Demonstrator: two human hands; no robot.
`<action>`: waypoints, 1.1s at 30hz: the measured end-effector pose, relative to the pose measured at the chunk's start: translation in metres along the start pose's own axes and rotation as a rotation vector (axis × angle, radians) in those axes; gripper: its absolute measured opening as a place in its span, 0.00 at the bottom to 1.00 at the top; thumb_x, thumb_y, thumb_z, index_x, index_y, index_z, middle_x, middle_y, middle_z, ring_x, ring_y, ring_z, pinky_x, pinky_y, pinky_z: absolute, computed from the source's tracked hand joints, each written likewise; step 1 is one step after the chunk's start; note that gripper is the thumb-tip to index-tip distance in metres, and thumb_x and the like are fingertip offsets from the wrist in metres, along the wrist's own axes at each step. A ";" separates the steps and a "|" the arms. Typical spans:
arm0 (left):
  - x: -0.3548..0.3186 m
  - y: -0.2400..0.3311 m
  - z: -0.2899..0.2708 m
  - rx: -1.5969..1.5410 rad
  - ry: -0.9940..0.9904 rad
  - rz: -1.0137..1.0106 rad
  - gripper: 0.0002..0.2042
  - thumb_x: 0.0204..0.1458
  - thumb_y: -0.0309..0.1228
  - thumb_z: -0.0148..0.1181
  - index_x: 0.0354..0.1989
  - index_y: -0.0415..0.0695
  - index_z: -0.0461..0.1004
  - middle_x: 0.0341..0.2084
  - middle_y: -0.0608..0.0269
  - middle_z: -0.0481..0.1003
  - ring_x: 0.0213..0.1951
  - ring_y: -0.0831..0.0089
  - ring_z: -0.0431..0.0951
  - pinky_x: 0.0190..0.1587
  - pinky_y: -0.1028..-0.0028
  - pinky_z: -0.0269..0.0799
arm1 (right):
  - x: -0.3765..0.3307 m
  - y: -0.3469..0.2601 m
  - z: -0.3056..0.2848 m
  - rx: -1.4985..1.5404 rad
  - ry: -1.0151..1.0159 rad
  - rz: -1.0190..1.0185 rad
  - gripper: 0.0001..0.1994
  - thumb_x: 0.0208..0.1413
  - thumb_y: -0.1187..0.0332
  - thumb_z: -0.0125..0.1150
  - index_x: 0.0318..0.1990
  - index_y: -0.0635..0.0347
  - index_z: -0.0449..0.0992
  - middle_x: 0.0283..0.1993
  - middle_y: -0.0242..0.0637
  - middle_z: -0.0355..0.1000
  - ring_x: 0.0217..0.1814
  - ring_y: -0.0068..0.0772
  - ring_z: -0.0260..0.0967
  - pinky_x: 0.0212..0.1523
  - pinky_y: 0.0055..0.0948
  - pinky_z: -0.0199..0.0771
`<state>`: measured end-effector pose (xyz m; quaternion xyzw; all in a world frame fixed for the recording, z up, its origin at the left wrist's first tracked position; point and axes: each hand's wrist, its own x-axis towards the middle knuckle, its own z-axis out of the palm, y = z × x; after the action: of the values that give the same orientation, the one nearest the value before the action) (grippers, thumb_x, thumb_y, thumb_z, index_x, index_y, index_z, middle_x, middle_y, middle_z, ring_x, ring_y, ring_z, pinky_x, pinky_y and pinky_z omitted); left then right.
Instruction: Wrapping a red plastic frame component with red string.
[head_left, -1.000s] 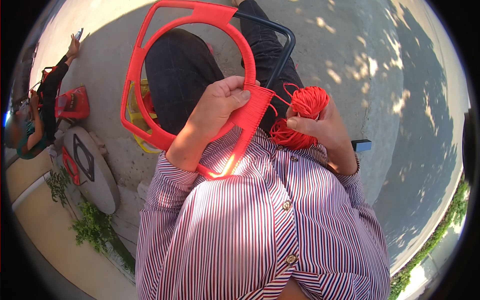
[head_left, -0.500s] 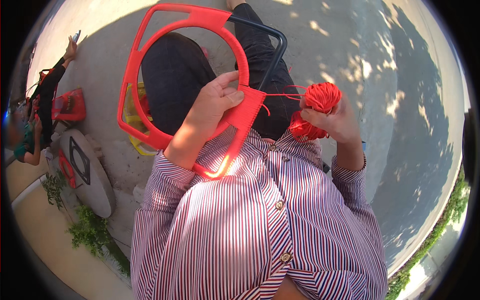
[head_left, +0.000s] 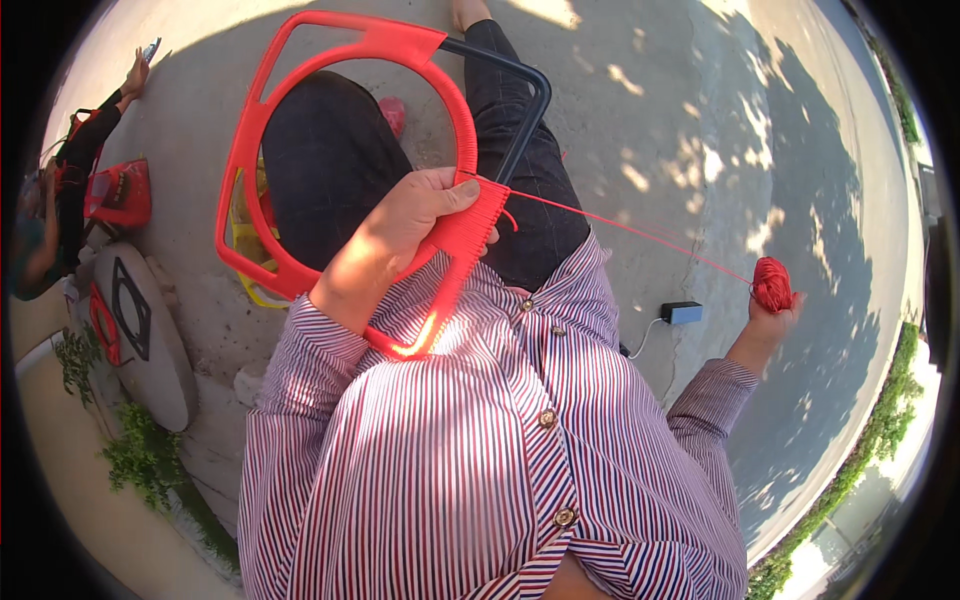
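Note:
My left hand grips a metal frame made of a ring joined inside an angular outer loop. Red cord is wound closely over most of it; a stretch at the upper right shows bare black tube. The thumb presses on the wrapped joint, where a short loose cord end curls out. Out to the far right, my right hand is closed around a bundle of red cord. A taut red strand runs between the bundle and the frame.
A small box with a white cable lies on the concrete at right. At left stands a round slab bearing a black frame and a red one. Beyond it are a red bag and another person. A yellow container stands beside my leg.
My right hand has swung far out to the right with the cord bundle, drawing the strand long and tight. The left hand still grips the frame, which sits slightly further left.

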<state>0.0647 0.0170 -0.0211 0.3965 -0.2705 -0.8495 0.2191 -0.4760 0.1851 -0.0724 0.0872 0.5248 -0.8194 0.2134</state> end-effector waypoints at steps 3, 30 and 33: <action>-0.002 -0.001 0.003 0.021 0.055 0.003 0.15 0.63 0.35 0.51 0.41 0.31 0.70 0.29 0.47 0.78 0.28 0.65 0.81 0.33 0.70 0.81 | 0.023 0.003 -0.022 0.028 0.079 -0.054 0.27 0.61 0.52 0.53 0.64 0.52 0.59 0.63 0.43 0.63 0.62 0.53 0.64 0.58 0.58 0.68; 0.010 -0.023 -0.005 -0.162 0.115 0.160 0.16 0.65 0.34 0.48 0.54 0.36 0.66 0.41 0.58 0.75 0.42 0.70 0.78 0.47 0.71 0.75 | -0.236 0.170 0.168 -0.950 -1.602 -0.005 0.28 0.47 0.69 0.70 0.57 0.66 0.69 0.44 0.38 0.75 0.41 0.28 0.74 0.42 0.29 0.75; 0.008 -0.018 -0.002 -0.177 0.308 0.233 0.11 0.61 0.27 0.53 0.49 0.38 0.67 0.37 0.61 0.75 0.36 0.73 0.77 0.42 0.75 0.75 | -0.238 0.166 0.176 -0.719 -1.189 0.077 0.31 0.46 0.68 0.71 0.60 0.62 0.67 0.49 0.38 0.72 0.42 0.25 0.73 0.40 0.26 0.75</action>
<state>0.0589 0.0256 -0.0380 0.4669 -0.2021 -0.7681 0.3888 -0.1756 0.0295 -0.0453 -0.4339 0.5540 -0.4953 0.5094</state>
